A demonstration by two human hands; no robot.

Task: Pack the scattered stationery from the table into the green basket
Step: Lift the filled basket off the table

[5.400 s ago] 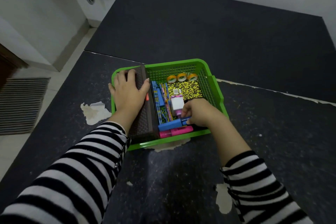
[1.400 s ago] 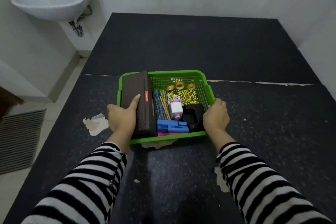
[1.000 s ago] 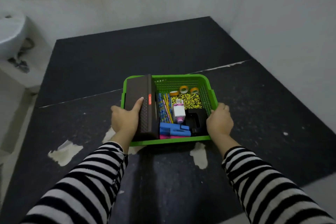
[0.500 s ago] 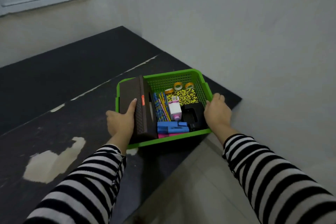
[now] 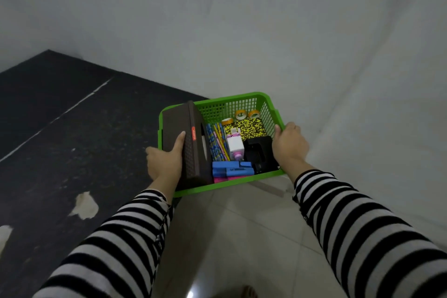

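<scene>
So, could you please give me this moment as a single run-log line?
phase: packed green basket held over floor | left hand: holds left side, thumb on brown case | right hand: holds right rim

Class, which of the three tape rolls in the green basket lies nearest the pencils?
The leftmost tape roll, beside the pencils' far tips; the middle roll and right roll sit further right.

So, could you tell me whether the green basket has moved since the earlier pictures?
Yes. The green basket sat on the black table; now, gripped by the left hand and right hand, it is mostly past the table's edge, over the tiled floor.
</scene>
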